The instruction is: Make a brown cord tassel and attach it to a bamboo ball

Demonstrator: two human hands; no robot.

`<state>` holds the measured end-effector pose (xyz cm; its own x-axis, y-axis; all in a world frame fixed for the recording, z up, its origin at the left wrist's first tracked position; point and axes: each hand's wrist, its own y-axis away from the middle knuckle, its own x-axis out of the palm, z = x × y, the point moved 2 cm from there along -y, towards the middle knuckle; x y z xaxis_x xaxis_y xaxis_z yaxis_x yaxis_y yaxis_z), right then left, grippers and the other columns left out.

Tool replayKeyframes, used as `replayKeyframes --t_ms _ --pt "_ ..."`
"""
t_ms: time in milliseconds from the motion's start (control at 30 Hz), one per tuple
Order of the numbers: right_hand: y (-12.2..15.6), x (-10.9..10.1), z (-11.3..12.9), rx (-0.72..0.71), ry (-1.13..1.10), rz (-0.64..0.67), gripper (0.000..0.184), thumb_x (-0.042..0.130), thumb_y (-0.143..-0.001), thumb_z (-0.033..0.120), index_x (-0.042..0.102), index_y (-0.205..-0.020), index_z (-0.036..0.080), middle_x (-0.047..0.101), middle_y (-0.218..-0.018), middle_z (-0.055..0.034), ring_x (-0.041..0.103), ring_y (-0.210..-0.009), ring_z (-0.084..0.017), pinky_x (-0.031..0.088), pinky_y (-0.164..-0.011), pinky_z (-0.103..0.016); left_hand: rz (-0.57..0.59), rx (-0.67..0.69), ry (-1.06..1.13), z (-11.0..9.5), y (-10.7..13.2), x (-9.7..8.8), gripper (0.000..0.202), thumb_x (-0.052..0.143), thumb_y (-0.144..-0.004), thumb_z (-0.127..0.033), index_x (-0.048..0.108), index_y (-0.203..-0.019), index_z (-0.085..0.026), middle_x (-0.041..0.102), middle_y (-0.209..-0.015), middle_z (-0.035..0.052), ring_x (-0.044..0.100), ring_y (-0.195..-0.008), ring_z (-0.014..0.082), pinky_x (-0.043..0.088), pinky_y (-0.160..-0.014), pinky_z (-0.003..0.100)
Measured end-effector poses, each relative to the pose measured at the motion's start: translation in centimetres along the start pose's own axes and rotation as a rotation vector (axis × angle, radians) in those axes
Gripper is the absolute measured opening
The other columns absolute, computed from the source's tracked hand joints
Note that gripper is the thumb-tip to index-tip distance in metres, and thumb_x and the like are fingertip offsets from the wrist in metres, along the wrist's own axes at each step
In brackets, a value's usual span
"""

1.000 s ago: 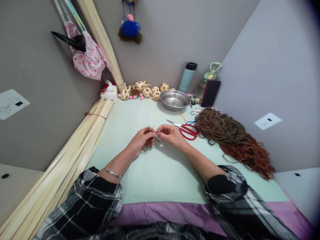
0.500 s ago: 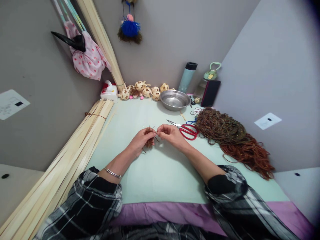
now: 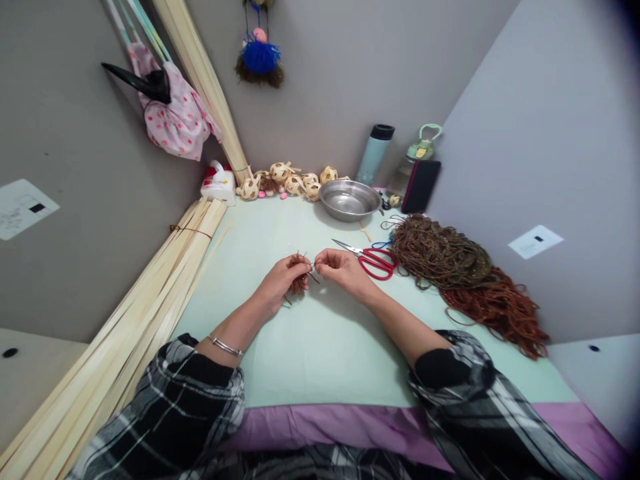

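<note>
Over the middle of the pale green table (image 3: 320,360), my left hand (image 3: 280,283) is closed on a small brown yarn tassel (image 3: 299,285), whose frayed strands stick out above and below the fingers. Close beside it on the right, my right hand (image 3: 343,270) pinches a thin strand of cord at the tassel's edge, thumb against forefinger. The fingers hide most of the tassel and the strand. Just behind my right hand lie red-handled scissors (image 3: 377,264), blades pointing left.
Brown and rust cord (image 3: 445,257) is heaped at the right. A metal bowl (image 3: 350,201), a flask (image 3: 375,157), a bottle (image 3: 405,175), a phone (image 3: 421,187) and woven balls (image 3: 295,185) stand along the back. Long flat strips (image 3: 150,300) lie at the left.
My right hand's fingertips have drawn very slightly to the right, away from the left fingers. The rest looks the same.
</note>
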<state>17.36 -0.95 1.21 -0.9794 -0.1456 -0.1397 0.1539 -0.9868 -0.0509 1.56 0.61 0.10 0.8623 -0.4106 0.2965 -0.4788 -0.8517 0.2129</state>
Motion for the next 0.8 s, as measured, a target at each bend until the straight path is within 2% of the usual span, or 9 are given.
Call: replayKeyframes --t_ms 233,467,800 --pt "0.13 0.01 0.19 0.013 0.015 0.001 0.014 0.063 -0.072 0.028 0.06 -0.076 0.014 0.056 -0.069 0.0021 0.046 -0.06 -0.009 0.037 -0.059 -0.024 -0.033 0.039 0.049 -0.25 -0.06 -0.1 0.021 0.069 -0.072 -0.029 0.058 -0.082 -0.015 0.056 -0.065 -0.0017 0.054 -0.054 0.0087 0.044 -0.053 0.02" --pt "0.1 0.04 0.37 0.023 -0.012 -0.008 0.014 0.064 -0.071 0.027 0.06 -0.075 0.014 0.056 -0.067 0.0023 0.047 -0.058 -0.009 0.037 -0.059 -0.024 0.037 0.089 -0.008 0.02 -0.15 0.01 0.024 0.073 -0.07 -0.026 0.058 -0.086 -0.017 0.057 -0.073 -0.003 0.053 -0.053 0.0067 0.043 -0.053 0.021" --pt "0.11 0.22 0.49 0.049 -0.002 0.006 0.014 0.063 -0.07 0.026 0.061 -0.076 0.014 0.056 -0.067 0.0028 0.046 -0.059 -0.009 0.036 -0.058 -0.024 -0.011 0.075 -0.025 -0.12 -0.05 -0.12 0.023 0.072 -0.071 -0.029 0.057 -0.083 -0.017 0.054 -0.063 -0.0042 0.052 -0.051 0.0079 0.04 -0.051 0.02"
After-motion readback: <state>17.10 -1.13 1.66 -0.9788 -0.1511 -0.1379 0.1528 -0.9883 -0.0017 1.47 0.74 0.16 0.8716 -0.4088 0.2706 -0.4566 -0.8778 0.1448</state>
